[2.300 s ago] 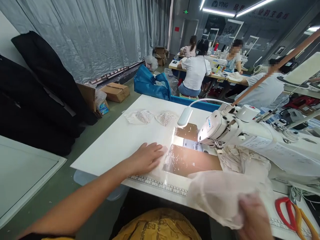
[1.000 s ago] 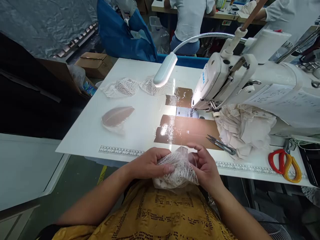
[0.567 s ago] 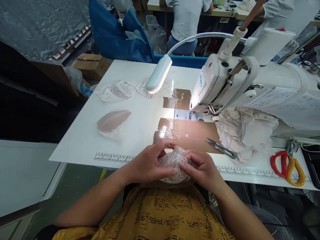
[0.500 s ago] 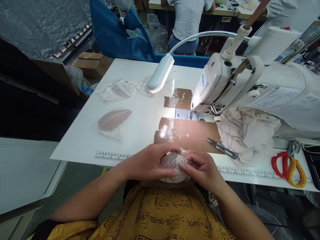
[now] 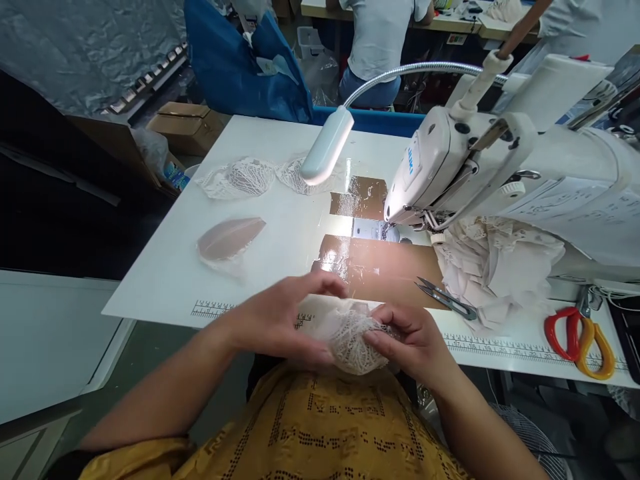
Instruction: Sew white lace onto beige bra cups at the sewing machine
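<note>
Left fingers [image 5: 327, 281] spread wider, lace [image 5: 356, 341] between right fingers [image 5: 387, 345]

Below the grip, a mustard top [image 5: 320, 433] — lightly creased, printed with small black dots and dashes in lines; lower left of the grip, its sleeve [image 5: 143, 459] with black cloth [image 5: 65, 465] beside it — left hand [image 5: 277, 317], right hand [image 5: 413, 337] and forearms [image 5: 165, 393] bare

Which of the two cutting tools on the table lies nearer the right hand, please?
The dark snips, their blades over the brown sheet; they lie just beyond the right hand pinching the lace piece. The scissors with red and orange handles lie farther right.
</note>
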The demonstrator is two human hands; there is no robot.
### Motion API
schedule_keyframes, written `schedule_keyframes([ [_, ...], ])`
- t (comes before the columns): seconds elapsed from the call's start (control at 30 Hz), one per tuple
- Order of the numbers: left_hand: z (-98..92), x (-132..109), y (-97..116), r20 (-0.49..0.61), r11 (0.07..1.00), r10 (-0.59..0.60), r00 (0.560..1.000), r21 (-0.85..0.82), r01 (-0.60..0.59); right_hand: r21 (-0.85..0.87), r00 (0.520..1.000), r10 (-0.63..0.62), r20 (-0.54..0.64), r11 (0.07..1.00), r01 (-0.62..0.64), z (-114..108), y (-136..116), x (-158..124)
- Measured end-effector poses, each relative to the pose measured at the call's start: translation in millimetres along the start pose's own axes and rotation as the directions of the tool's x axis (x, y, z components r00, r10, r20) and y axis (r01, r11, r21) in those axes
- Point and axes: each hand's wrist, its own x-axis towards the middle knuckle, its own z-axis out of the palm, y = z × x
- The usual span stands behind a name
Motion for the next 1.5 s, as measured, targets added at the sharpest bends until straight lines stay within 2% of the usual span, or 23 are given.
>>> schedule_keyframes([
  [0.1, 20.1, 8.9, 3.3, 0.035, 1.000, 0.009, 0.999, 0.007, -0.009, -0.071, 0.999, -0.024, -0.046, 0.997, 0.021, 6.5, -0.6, 4.1],
  [0.17, 27.1, 11.9, 1.7, 0.060, 0.999, 0.030, 0.998, 0.019, -0.031, -0.086, 0.994, -0.080, -0.081, 0.994, 0.073, 8.8, -0.5, 5.8],
  [0.3, 29.0, 12.2, -0.5, 0.080, 0.998, 0.068, 0.994, 0.004, -0.069, -0.094, 0.969, -0.194, -0.154, 0.979, 0.181, 10.9, 0.7, 7.6],
  [0.43, 29.2, 13.4, 2.8, 0.045, 0.999, 0.038, 0.998, -0.004, -0.038, -0.115, 0.957, -0.199, -0.213, 0.977, 0.178, 12.9, 2.1, 8.3],
  [0.57, 32.7, 17.3, 5.1, -0.010, 1.000, 0.022, 1.000, 0.013, -0.022, -0.119, 0.960, -0.170, -0.224, 0.982, 0.146, 14.5, 3.9, 8.2],
  [0.8, 37.7, 25.0, 4.0, -0.006, 0.995, 0.012, 1.000, -0.098, -0.013, -0.061, 0.978, -0.071, -0.194, 0.996, 0.060, 7.8, 10.7, 8.8],
  [0.9, 39.2, 29.4, 3.0, -0.010, 0.995, 0.009, 1.000, -0.103, -0.010, 0.030, 0.992, -0.005, -0.123, 1.000, 0.009, 1.4, 10.7, 11.9],
  [0.97, 39.5, 32.6, 2.2, -0.007, 0.992, 0.013, 1.000, -0.123, -0.014, 0.033, 0.997, 0.021, -0.080, 0.999, -0.018, -1.9, 9.0, 13.3],
  [1.03, 38.0, 34.8, 0.2, 0.046, 0.983, 0.019, 0.999, -0.182, -0.010, 0.046, 0.998, 0.047, -0.048, 0.998, -0.044, -4.4, 7.1, 12.6],
  [1.13, 31.2, 34.4, -7.3, 0.222, 0.942, -0.008, 0.975, -0.327, 0.082, 0.263, 0.996, 0.084, 0.015, 0.961, -0.085, -8.1, 4.8, 7.8],
  [1.2, 26.6, 31.9, -14.9, 0.261, 0.895, -0.049, 0.964, -0.417, 0.158, 0.432, 0.994, 0.105, 0.016, 0.896, -0.102, -10.5, 3.4, 3.9],
  [1.27, 26.4, 28.2, -21.9, 0.172, 0.798, -0.079, 0.982, -0.580, 0.166, 0.565, 0.991, 0.125, -0.052, 0.822, -0.074, -11.5, 1.2, 1.5],
  [1.3, 29.2, 26.2, -24.2, 0.118, 0.710, -0.088, 0.989, -0.689, 0.145, 0.617, 0.986, 0.131, -0.107, 0.786, -0.038, -11.1, -0.3, 1.3],
  [1.37, 41.4, 22.3, -25.5, 0.064, 0.458, -0.086, 0.994, -0.884, 0.097, 0.679, 0.961, 0.130, -0.243, 0.730, 0.073, -8.4, -3.1, 2.6],
  [1.43, 60.1, 19.7, -22.0, 0.098, 0.236, -0.034, 0.995, -0.966, 0.103, 0.670, 0.914, 0.112, -0.390, 0.715, 0.198, -3.3, -4.1, 6.0],
  [1.5, 79.3, 20.0, -15.3, 0.130, 0.157, -0.013, 0.991, -0.979, 0.131, 0.614, 0.868, 0.087, -0.488, 0.741, 0.271, 2.8, -2.0, 9.9],
])
